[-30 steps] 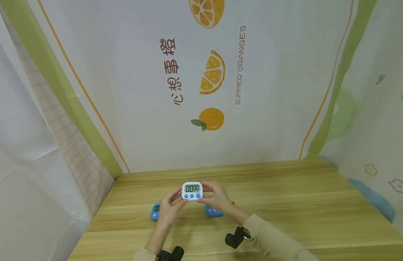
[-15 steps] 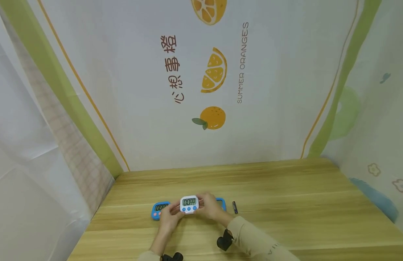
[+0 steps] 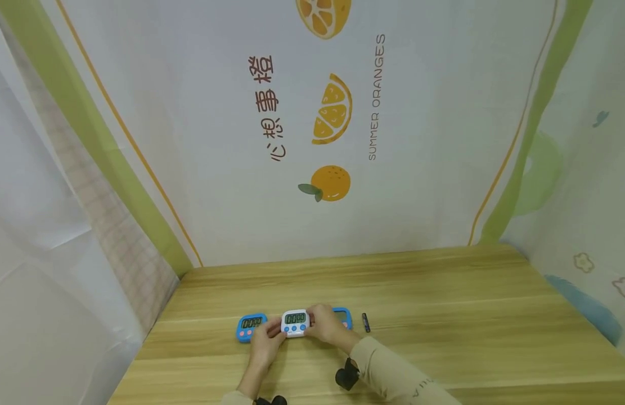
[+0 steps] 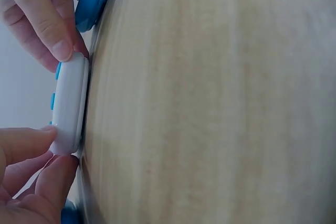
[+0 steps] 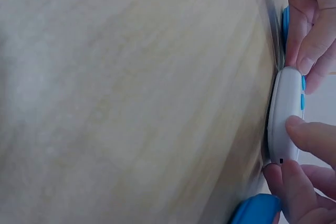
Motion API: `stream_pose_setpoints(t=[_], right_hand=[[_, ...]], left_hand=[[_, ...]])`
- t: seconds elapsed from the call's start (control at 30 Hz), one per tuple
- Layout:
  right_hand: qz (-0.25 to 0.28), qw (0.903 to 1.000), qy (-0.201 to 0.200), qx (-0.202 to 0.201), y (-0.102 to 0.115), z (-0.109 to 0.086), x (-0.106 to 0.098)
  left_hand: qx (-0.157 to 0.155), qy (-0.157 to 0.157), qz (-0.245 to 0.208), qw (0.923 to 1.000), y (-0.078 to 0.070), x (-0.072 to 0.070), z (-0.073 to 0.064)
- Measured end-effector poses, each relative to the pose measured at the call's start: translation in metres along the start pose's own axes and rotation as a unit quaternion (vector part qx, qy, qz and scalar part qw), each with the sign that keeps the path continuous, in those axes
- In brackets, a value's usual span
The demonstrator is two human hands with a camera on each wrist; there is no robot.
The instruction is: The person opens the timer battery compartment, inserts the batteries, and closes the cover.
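A white digital timer [image 3: 295,323] with blue buttons, its display reading 00:00, sits down at the tabletop. My left hand [image 3: 264,342] pinches its left end between thumb and fingers. At the opposite end my right hand [image 3: 326,325] pinches it the same way. In the left wrist view the back of the white timer [image 4: 71,103] is right at the wood. The right wrist view shows the thumb [image 5: 313,139] of my right hand on the casing edge. A blue timer [image 3: 251,326] lies just left of my left hand. Another blue timer [image 3: 345,316] is partly hidden behind my right hand.
A small dark cylinder, like a battery [image 3: 365,322], lies right of the second blue timer. The wooden table [image 3: 444,315] reaches back to a white curtain [image 3: 418,185] printed with oranges. More printed cloth [image 3: 585,236] hangs along the right side.
Both hands have lowered the white timer from above the table to the tabletop, settling slightly further in the last half second. The blue timers and the dark cylinder have come more into view.
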State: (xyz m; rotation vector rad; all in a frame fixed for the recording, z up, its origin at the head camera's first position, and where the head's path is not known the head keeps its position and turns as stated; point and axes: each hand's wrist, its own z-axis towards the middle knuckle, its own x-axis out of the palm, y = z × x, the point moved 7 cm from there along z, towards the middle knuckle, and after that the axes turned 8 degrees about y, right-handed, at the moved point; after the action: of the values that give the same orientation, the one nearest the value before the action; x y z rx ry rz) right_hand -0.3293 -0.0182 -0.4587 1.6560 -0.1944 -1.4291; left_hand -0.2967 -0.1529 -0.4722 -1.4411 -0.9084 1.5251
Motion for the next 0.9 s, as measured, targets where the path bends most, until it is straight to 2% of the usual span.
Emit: stream_pose_setpoints(t=[0.2, 0.37, 0.5, 0.73, 0.9], right_hand=[[0.023, 0.9997, -0.005, 0.010, -0.001, 0.000, -0.001], [0.078, 0.9969, -0.005, 0.011, -0.004, -0.001, 0.000], [0.114, 0.9932, -0.007, 0.020, -0.006, -0.004, -0.005], [0.098, 0.9950, -0.017, 0.003, -0.001, -0.011, -0.030], [0.110, 0.9937, -0.017, 0.007, -0.005, -0.016, -0.052]], left_hand=[[-0.002, -0.004, -0.006, 1.0000, 0.000, 0.001, 0.001], [-0.004, -0.014, -0.023, 0.9996, 0.003, 0.001, 0.001], [-0.003, -0.027, -0.032, 0.9991, -0.001, -0.001, 0.001], [0.022, -0.024, -0.054, 0.9980, -0.021, -0.007, 0.005], [0.043, -0.009, -0.073, 0.9963, -0.041, 0.000, 0.006]])
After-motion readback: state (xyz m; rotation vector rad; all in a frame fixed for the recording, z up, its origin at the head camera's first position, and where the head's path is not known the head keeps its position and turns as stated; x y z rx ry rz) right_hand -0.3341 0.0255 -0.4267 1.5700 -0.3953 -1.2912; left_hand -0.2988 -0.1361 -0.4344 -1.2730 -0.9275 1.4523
